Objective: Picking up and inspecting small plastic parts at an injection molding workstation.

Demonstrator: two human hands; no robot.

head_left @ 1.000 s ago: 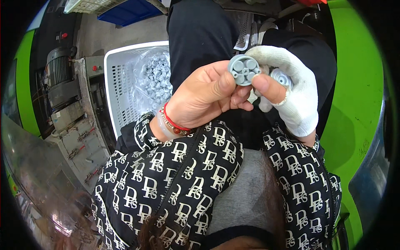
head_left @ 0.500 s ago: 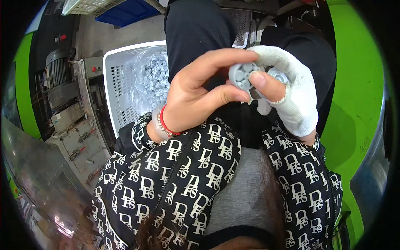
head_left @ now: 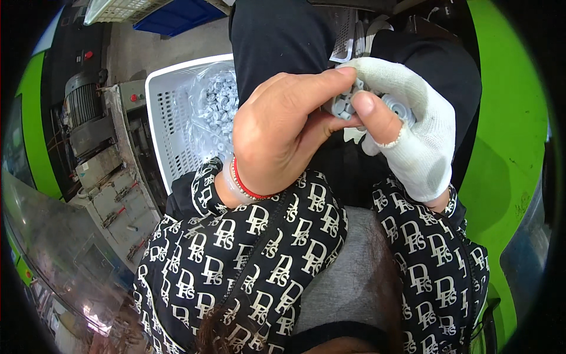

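Observation:
Above my lap, both hands meet over a grey plastic wheel-shaped part (head_left: pixel 341 108). My left hand (head_left: pixel 271 127), bare with a red bracelet at the wrist, pinches it between thumb and forefinger. My right hand (head_left: pixel 415 127) wears a white glove that leaves the thumb bare, and that thumb lies against the same part. A second grey round part (head_left: pixel 397 108) sits in the right palm, behind the thumb. Fingers hide much of the first part, and what the gloved fingertips touch beneath it is hidden.
Left of my legs stands a white perforated basket (head_left: pixel 168 124), lined with a clear bag holding many small grey round parts (head_left: pixel 219 106). Farther left is machinery with a motor (head_left: pixel 85 100). A green surface (head_left: pixel 501 177) runs along the right, and a blue crate (head_left: pixel 177 17) lies at the far left.
My left hand has rolled over, showing more of its back. The wheel-shaped part has tilted with it, and its spoked face is now mostly covered by fingers.

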